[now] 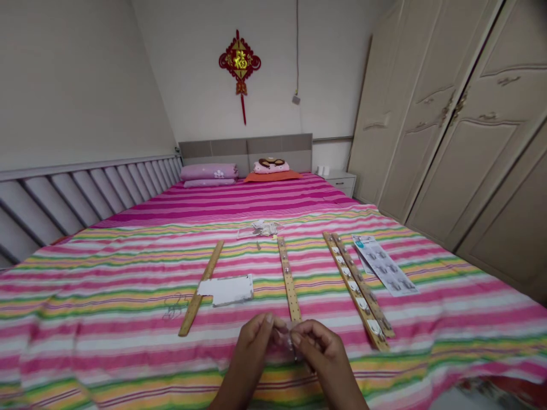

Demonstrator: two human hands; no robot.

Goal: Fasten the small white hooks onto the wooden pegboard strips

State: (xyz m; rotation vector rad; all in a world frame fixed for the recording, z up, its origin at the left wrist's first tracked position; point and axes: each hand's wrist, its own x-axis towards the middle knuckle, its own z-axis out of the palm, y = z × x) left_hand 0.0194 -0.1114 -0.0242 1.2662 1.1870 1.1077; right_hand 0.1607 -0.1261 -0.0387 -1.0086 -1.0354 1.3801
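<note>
Four wooden strips on the striped bedspread [106, 267]: one bare strip [200, 288] toward the left side, one middle strip [289, 281] carrying a few small hooks, and a pair of strips [356, 287] side by side toward the right side, lined with clear hooks along their length. One white backing sheet [228, 289] touching the bare strip's right edge. One printed hook card [383, 264] just right of the pair, nearer the bed's right edge. One small heap of clear plastic packaging [262, 229] beyond the middle strip's far end. Two pillow stacks at the headboard, pink [209, 173] on the left, orange-based [272, 169] on the right.

At the near edge of the bed, both hands together. Left hand [255, 341] curled, fingertips pinched on a small clear adhesive hook [288, 337]. Right hand [317, 345] likewise curled, thumb and forefinger nipping the same piece from the other side. Hook held just above the near end of the middle strip; finer detail too small to tell.
</note>
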